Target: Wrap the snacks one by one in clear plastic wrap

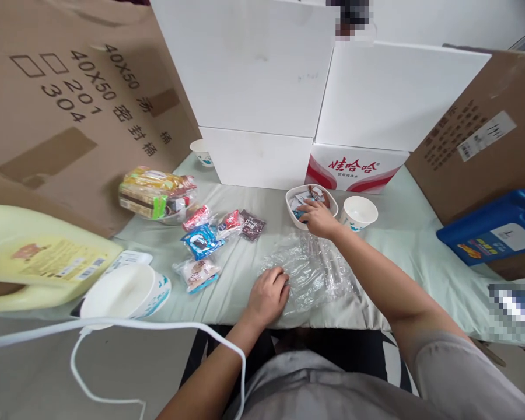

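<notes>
The right hand (320, 220) reaches into the white bowl (293, 219), fingers bent down among the small packets (301, 200) there; its fingertips are partly hidden, so I cannot tell whether it is pinching one or only touching them. The bowl sits on the cloth-covered surface (240, 274), in front of the red-and-white box (354, 169) and just beside a paper cup (354, 221). The left hand (268, 296) rests near the front edge, fingers curled, at the side of the crumpled clear plastic (308, 280); whether it grips any of that film cannot be made out. For handling the packets well, I would keep the right fingers low and work from above, taking a packet by its flat edge or corner, since thin wrappers probably slide over one another and could be dragged out in a clump. Pressing on the rim would be unwise: the bowl looks light and might tip or nudge the cup. The left hand would serve best steadying the bowl, or else holding the film down, as loose plastic could cling to the wrist or forearm. The snacks (203, 241) lie well apart to the left, leaving the fingers room around the bowl.
</notes>
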Available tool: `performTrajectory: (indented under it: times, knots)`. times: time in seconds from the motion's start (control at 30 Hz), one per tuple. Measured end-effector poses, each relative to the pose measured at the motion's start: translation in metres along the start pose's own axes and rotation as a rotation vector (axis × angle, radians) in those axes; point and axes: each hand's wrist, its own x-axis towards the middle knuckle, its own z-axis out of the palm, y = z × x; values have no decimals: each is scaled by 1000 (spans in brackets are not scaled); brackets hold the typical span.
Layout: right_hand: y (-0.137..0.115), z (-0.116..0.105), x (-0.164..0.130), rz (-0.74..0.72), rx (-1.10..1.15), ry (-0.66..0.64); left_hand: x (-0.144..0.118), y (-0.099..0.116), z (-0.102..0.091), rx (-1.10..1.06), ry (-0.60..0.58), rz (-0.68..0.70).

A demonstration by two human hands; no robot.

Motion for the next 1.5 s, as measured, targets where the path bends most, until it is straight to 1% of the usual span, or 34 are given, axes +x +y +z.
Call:
performTrajectory:
  times: [0.03,0.07,0.17,0.23,0.27,0.37,0.43,0.47,0.53,0.6,0.67,0.73,0.77,0.8,0.83,0.87,0.93,0.97,1.03,1.13,1.2,1.27,1.3,1.37,1.4,1.43,1.47,1.5]
  knots:
    - [5,2,1,-17,67,-19,0,0,0,1,3,2]
    - [10,3,1,-10,150,-5,0,0,0,2,5,2]
    - [22,4,-6,77,415,133,1,0,-1,9,1,0]
    - [22,5,-9,116,531,223,1,0,0,14,0,-1]
    - [19,6,-9,110,562,256,1,0,0,14,1,-1]
    - [2,14,-1,-7,576,334,1,0,1,8,17,0]
    - [-9,20,9,-98,548,352,1,-1,2,1,25,6]
    - [-13,22,14,-118,520,344,1,-1,2,-2,26,8]
    - [-16,24,19,-112,444,286,1,-1,1,-8,25,6]
    - [-18,21,14,-80,354,224,1,0,0,-8,20,1]
    - [-23,16,-1,-48,263,235,1,0,-1,0,7,-6]
    - [-35,10,-26,-36,199,298,2,1,-1,7,-9,-10]
    - [-42,9,-41,-52,190,300,2,1,-1,9,-10,-11]
    - [-51,8,-57,-83,203,261,2,2,-1,10,-6,-10]
    - [-58,8,-74,-127,224,175,2,2,-1,13,3,-8]
    - [-65,10,-90,-170,235,63,2,3,-1,15,16,-7]
    - [-74,13,-122,-189,180,-119,0,4,-4,15,51,-12]
    - [-76,13,-136,-170,135,-179,-2,4,-6,5,59,-10]
    - [-76,12,-162,-101,63,-244,-8,6,-14,-32,30,13]
    - [-70,1,-194,-8,75,-257,-18,7,-30,-96,-114,75]
    - [-66,-7,-212,27,158,-209,-25,5,-41,-118,-193,93]
    - [-63,-14,-228,34,318,-164,-30,2,-52,-151,-240,81]
    - [-61,-15,-235,35,417,-162,-31,0,-57,-183,-265,61]
    - [-58,-15,-249,65,611,-206,-33,-3,-68,-278,-339,-16]
    - [-57,-14,-254,102,700,-242,-33,-5,-73,-333,-394,-74]
    - [-55,-11,-259,155,787,-273,-31,-7,-78,-389,-452,-139]
    - [-54,-8,-263,222,873,-278,-29,-8,-82,-445,-504,-208]
    - [-54,-3,-265,298,956,-255,-27,-10,-85,-498,-540,-274]
